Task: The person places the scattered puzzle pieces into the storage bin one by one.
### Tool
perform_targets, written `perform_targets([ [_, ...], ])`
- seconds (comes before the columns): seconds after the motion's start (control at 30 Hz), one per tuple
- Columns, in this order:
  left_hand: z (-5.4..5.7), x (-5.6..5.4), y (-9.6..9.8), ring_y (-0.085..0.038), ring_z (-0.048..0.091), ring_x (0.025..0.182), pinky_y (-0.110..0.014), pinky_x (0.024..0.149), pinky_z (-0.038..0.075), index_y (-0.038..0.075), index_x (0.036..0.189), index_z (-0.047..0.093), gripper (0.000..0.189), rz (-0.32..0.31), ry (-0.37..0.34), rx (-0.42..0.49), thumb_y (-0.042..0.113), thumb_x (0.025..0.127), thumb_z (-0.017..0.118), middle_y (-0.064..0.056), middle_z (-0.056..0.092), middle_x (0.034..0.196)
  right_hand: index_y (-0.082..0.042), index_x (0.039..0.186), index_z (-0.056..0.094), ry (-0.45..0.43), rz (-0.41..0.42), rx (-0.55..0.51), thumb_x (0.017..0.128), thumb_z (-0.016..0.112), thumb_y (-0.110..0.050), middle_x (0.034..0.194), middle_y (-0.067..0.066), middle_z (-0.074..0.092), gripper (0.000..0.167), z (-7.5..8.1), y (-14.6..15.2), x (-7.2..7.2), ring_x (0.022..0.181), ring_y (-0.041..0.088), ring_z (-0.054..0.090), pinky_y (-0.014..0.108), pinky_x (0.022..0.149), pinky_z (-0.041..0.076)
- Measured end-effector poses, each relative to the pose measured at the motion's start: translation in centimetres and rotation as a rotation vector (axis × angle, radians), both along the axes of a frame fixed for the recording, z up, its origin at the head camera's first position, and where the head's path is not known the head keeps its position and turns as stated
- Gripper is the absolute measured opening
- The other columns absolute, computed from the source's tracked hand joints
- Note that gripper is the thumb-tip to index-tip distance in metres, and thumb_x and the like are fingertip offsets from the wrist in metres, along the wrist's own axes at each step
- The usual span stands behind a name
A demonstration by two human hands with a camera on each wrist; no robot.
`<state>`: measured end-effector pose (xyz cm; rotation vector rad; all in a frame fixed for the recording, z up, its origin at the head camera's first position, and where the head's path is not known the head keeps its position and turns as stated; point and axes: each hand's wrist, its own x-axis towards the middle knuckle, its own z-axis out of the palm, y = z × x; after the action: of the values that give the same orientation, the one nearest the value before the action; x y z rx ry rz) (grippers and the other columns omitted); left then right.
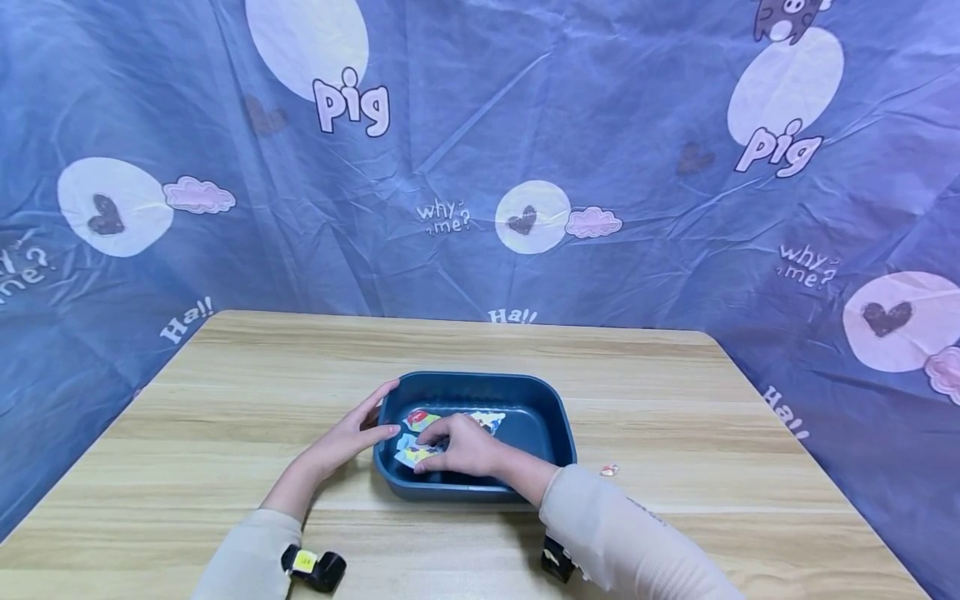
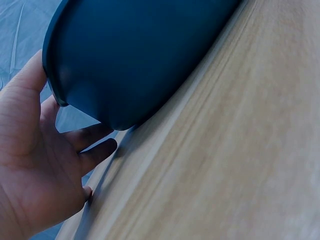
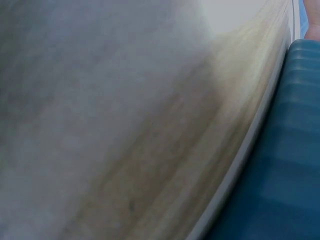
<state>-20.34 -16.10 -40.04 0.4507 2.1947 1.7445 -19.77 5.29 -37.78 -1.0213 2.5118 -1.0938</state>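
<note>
A dark blue rectangular bin (image 1: 551,408) stands on the wooden table. At its left end, my left hand (image 1: 341,442) holds the wall, thumb over the rim and the other fingers outside; the left wrist view shows this hand (image 2: 40,155) against the bin (image 2: 135,50). My right hand (image 1: 468,447) reaches inside, thumb and index finger pinching a colourful printed piece (image 1: 408,454) that looks like jigsaw. Behind it lie a red-and-green piece (image 1: 420,419) and a white-and-blue piece (image 1: 491,419), partly covered by the hand. The right wrist view shows the bin's outer wall (image 3: 280,165), not the right hand's fingers.
A small printed scrap (image 1: 610,470) lies on the table (image 1: 675,417) right of the bin. Behind the table hangs a blue patterned cloth (image 1: 465,275). Black devices sit on both wrists, the left one (image 1: 315,567) near the table's front.
</note>
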Motion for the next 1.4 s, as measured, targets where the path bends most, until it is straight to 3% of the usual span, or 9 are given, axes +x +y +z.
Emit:
perform_targets([
  [0.33,0.0,-0.1,0.0,-0.031,0.027,0.121,-0.052,0.095,0.017,0.031,0.136,0.02,0.06,-0.005,-0.003,0.0,0.02,0.087,0.052,-0.017,0.026,0.135,-0.009,0.092,0.067,-0.034,0.013,0.001,0.071,0.071,-0.028,0.087,-0.009,0.061,0.029,0.0,0.0,-0.1,0.078,0.001,0.052,0.017,0.071,0.042],
  [0.73,-0.1,-0.1,0.0,-0.032,0.026,0.121,-0.052,0.095,0.017,0.029,0.137,0.02,0.061,0.0,-0.008,-0.013,0.021,0.086,0.052,-0.017,0.024,0.137,-0.01,0.085,0.068,-0.041,0.017,0.038,0.068,0.073,-0.031,0.079,-0.011,0.06,0.028,-0.2,-0.2,-0.1,0.072,0.001,0.052,0.015,0.065,0.042],
  [0.83,0.6,0.3,0.2,-0.033,0.026,0.121,-0.052,0.095,0.018,0.027,0.137,0.018,0.061,0.001,-0.016,-0.014,0.019,0.087,0.052,-0.018,0.024,0.136,-0.009,0.086,0.068,-0.042,0.019,0.046,0.068,0.073,-0.03,0.079,-0.011,0.06,0.028,-0.2,-0.3,-0.1,0.072,0.001,0.052,0.015,0.065,0.042],
  [1.13,-0.2,0.0,0.1,-0.031,0.028,0.12,-0.051,0.095,0.019,0.032,0.136,0.019,0.062,0.01,-0.022,-0.003,0.021,0.086,0.054,-0.017,0.026,0.135,-0.009,0.087,0.068,-0.028,0.03,0.052,0.069,0.072,-0.029,0.075,-0.012,0.059,0.028,-0.2,-0.3,0.1,0.067,0.0,0.052,0.014,0.062,0.043],
  [1.3,0.1,0.4,0.3,-0.031,0.026,0.121,-0.051,0.095,0.019,0.032,0.136,0.019,0.062,0.015,-0.025,-0.017,0.021,0.086,0.054,-0.016,0.024,0.136,-0.008,0.086,0.068,-0.021,0.04,0.043,0.069,0.072,-0.029,0.073,-0.011,0.06,0.027,-0.4,-0.2,0.2,0.066,-0.002,0.053,0.014,0.062,0.043],
  [1.4,0.9,0.9,0.5,-0.034,0.024,0.122,-0.052,0.095,0.018,0.027,0.137,0.019,0.061,0.009,-0.023,-0.017,0.018,0.087,0.052,-0.018,0.022,0.137,-0.006,0.087,0.068,-0.024,0.043,0.03,0.07,0.071,-0.027,0.071,-0.011,0.06,0.027,-0.4,-0.1,0.2,0.065,-0.003,0.053,0.014,0.061,0.043],
])
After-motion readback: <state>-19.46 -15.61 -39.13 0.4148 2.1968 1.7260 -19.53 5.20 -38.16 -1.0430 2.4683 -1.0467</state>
